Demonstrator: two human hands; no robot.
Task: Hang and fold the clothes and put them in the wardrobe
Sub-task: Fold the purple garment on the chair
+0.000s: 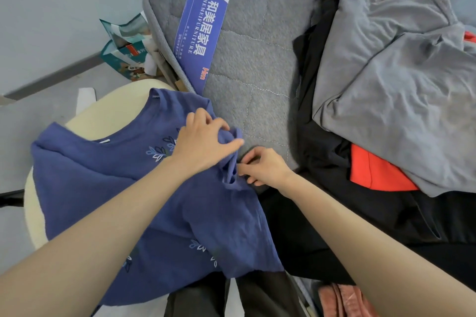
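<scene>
Both hands pinch bunched fabric: left hand [203,139] and right hand [262,167] grip the blue shirt [154,213] at what appears its sleeve. Shirt extends leftward over cream stool [108,110], neckline pointing away.

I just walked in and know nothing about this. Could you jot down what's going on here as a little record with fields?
activity: a person is arranging a blue shirt for folding
shirt rests on: a cream round stool, its edge reaching the grey mattress
left hand: bunching the shirt's fabric
right hand: pinching the shirt's edge
waiting pile: grey garment, black garment, orange-red garment
wardrobe: not in view
</scene>
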